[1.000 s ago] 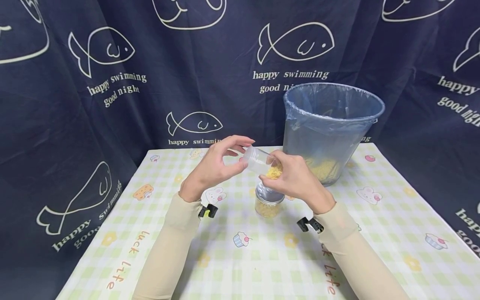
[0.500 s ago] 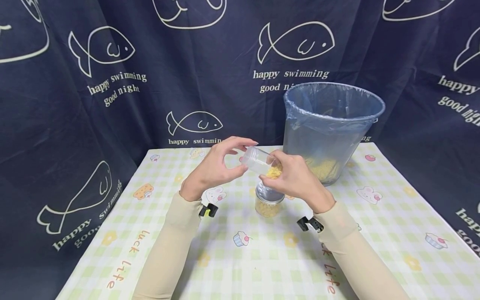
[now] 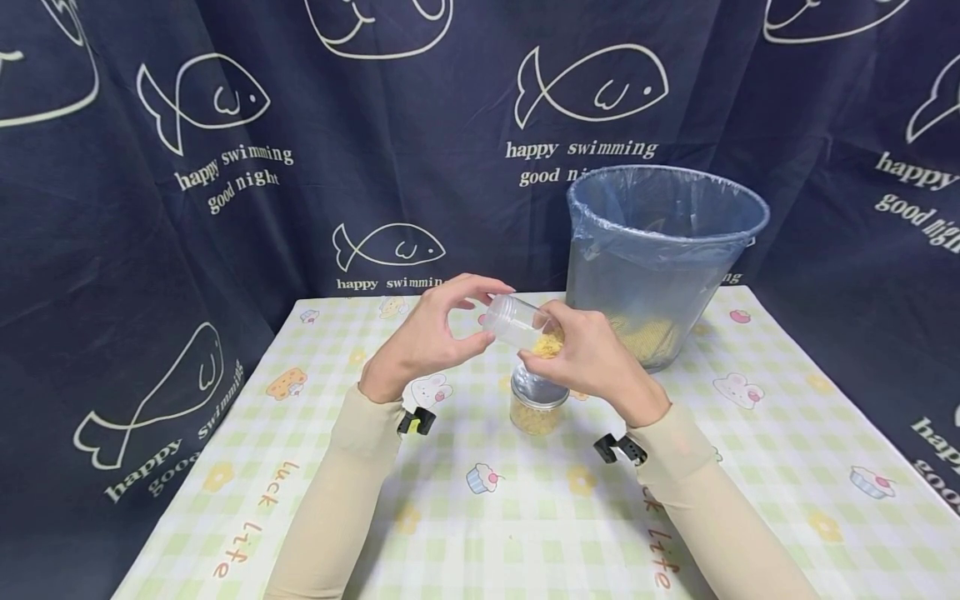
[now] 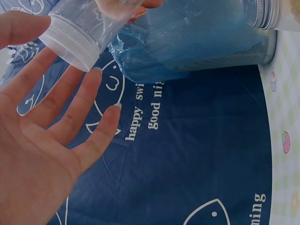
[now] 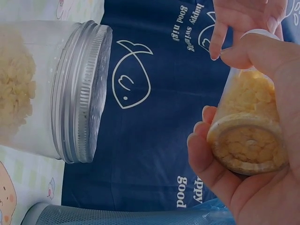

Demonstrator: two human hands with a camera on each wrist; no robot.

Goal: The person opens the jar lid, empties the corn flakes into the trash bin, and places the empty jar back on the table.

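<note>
Between my hands, above the table, a clear jar (image 3: 525, 327) leans over on its side, with small yellow pieces (image 5: 253, 93) gathered toward its base. My right hand (image 3: 588, 350) grips the base end, fingers and thumb wrapped round it. At the other end, my left hand (image 3: 431, 329) pinches the translucent white lid (image 4: 70, 44) between thumb and fingertips; its little finger extends free. Just below the right hand, a second jar (image 3: 537, 417) with a silver lid (image 5: 89, 93) stands upright on the table, holding pale yellow pieces.
A tall see-through mesh bin (image 3: 637, 283) with a blue plastic liner (image 3: 667, 237) stands behind the right hand, yellowish stuff showing low in it. A checked cloth (image 3: 517, 533) covers the table. A dark blue curtain (image 3: 465, 175) with fish prints hangs behind.
My left fingers have shifted slightly on the lid and sit a little wider apart. The right hand, both jars and the bin have stayed in place.
</note>
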